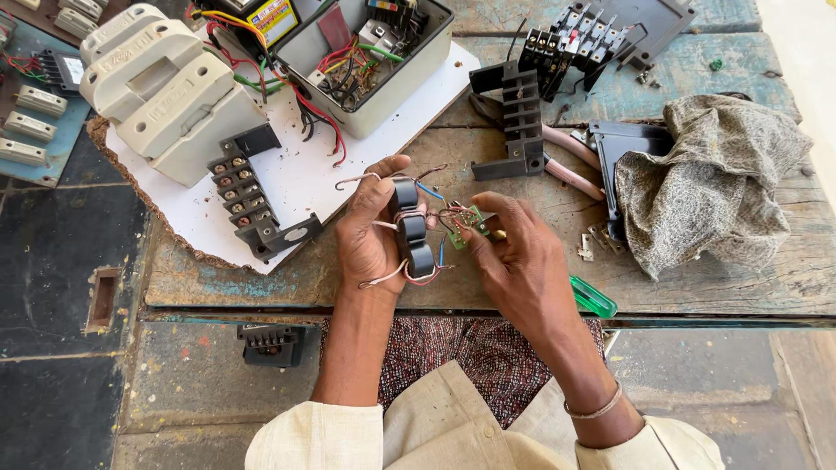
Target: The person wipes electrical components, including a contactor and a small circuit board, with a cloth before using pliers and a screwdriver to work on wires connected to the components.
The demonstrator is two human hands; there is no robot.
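Left hand (pixel 370 228) clamped on black coil block (pixel 410 228), upright near front edge of wooden worktop (pixel 697 278) | right hand (pixel 515 252) pinching small green circuit board (pixel 466 224) beside it, thin wires joining both | green-handled screwdriver (pixel 594 298) just right of wrist | grey cloth (pixel 710 178) toward right edge

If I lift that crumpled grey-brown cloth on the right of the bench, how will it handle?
The crumpled grey-brown cloth probably hangs floppy, given its soft folds. Likely light. It drapes over a black plastic part, so it may drag that.
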